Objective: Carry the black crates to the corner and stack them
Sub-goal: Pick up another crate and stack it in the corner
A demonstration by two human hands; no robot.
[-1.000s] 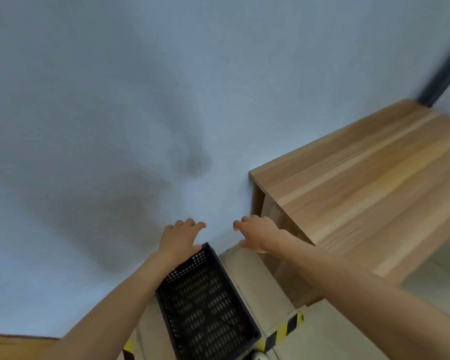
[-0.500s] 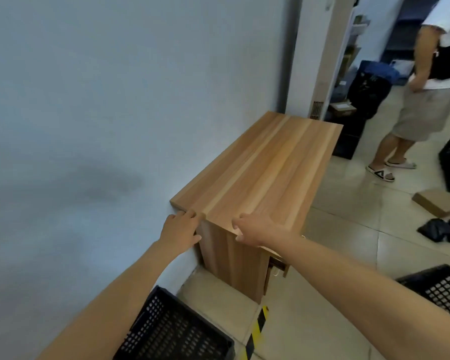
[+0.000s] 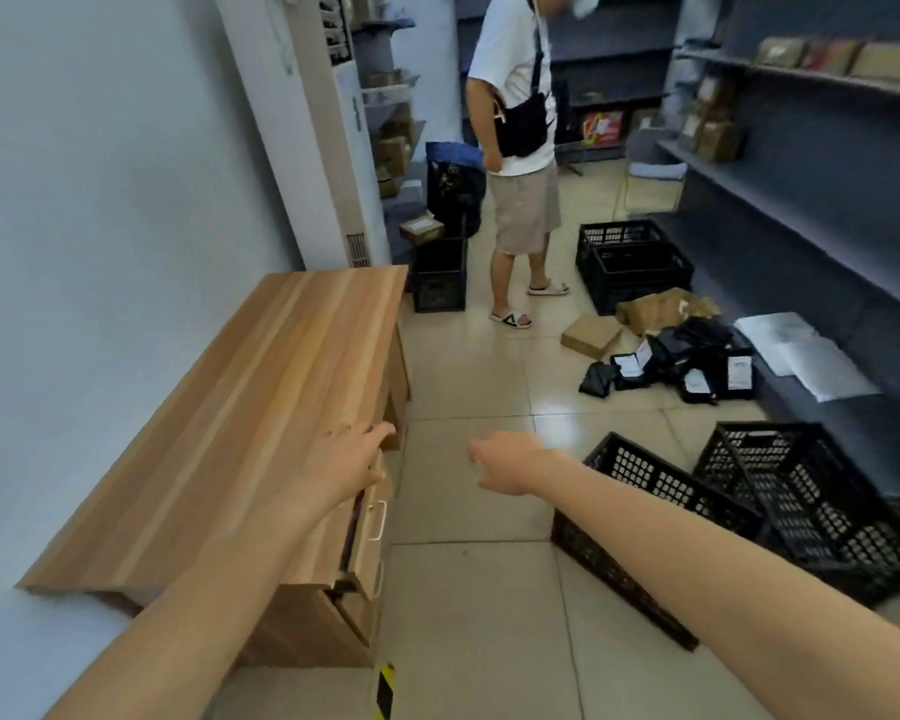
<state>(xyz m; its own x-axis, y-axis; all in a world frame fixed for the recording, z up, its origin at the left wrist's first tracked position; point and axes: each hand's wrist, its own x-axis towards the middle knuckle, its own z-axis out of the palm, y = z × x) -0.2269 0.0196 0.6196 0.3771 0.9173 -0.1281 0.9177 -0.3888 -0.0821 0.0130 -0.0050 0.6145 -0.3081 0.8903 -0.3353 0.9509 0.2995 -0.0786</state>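
Two black perforated crates lie on the tiled floor at my right: a near crate (image 3: 640,517) and a tilted crate (image 3: 801,491) leaning behind it. Farther back, stacked black crates (image 3: 632,265) stand by the shelving, and another black crate (image 3: 437,283) sits past the cabinet's far end. My left hand (image 3: 346,462) hovers over the front edge of the wooden cabinet, fingers apart and holding nothing. In the air over the floor, my right hand (image 3: 505,459) is empty with loosely spread fingers, left of the near crate.
A long wooden cabinet (image 3: 240,423) with drawers runs along the left wall. A person in a white shirt (image 3: 520,163) stands in the aisle. Cardboard boxes (image 3: 591,335) and black packets (image 3: 687,361) litter the floor by grey shelving (image 3: 811,210). Yellow-black tape (image 3: 384,691) marks the floor.
The view has swung right from the wall and the crate in the corner to the room. Both hands stay empty and extended; the corner crate has left the view.
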